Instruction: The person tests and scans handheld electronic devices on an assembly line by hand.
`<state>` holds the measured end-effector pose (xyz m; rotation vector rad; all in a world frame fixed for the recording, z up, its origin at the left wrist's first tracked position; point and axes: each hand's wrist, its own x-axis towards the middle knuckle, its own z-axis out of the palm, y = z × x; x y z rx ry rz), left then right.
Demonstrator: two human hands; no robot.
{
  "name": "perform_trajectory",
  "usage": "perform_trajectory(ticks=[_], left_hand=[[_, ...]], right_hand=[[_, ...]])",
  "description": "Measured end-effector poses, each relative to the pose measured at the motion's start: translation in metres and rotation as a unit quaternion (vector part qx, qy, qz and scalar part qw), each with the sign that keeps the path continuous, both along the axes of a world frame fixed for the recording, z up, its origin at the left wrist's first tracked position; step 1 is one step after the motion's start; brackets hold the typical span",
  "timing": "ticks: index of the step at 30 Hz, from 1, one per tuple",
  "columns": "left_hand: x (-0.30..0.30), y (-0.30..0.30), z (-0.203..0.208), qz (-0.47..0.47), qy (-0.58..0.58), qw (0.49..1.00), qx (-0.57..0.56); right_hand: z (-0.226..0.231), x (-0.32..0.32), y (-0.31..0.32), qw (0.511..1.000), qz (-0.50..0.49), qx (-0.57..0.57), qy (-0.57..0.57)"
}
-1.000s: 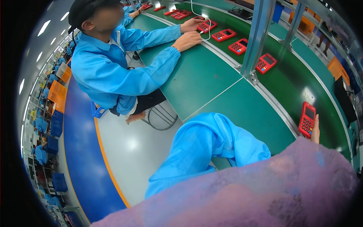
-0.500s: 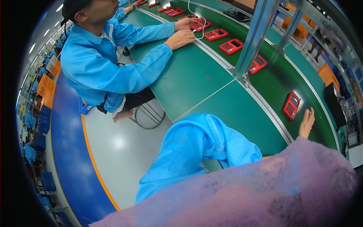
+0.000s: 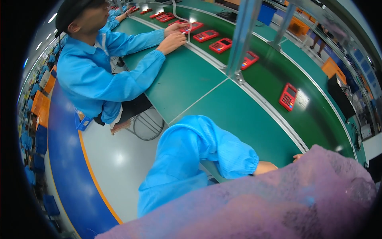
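Right hand [image 3: 297, 157] had withdrawn from the red terminal [image 3: 288, 96], mid-right on the belt [image 3: 314, 124]; its fingers' grip, like that of the left hand [image 3: 266, 167], couldn't be told. Release looked finished; next called for staying clear.

Left arm [image 3: 175, 159] crooked sharply at the elbow [image 3: 194, 124]

The left arm, in a loose blue sleeve [image 3: 169, 175], rises from the lower part of the view, bends at its highest point and sends the forearm [image 3: 225, 147] down to the right. Past the gathered cuff [image 3: 251, 162] shows a short bare stretch of wrist and left hand [image 3: 266, 167], the rest hidden. Farther right and slightly higher, a bit of fingers [image 3: 297, 157] peeps out; which hand they belong to cannot be told. The right arm is hidden
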<state>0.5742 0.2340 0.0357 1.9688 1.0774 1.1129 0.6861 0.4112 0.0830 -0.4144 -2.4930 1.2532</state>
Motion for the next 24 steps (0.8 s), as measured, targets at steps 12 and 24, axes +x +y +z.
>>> perform_trajectory(ticks=[12,24], left_hand=[[0.023,-0.017,0.017,0.012,-0.143,0.964,-0.224],[0.035,0.001,0.017,0.051,-0.145,0.967,-0.203]], right_hand=[[-0.03,0.027,0.011,1.0,0.012,0.0,0.026],[-0.044,0.043,0.021,0.996,0.012,0.049,0.074]])
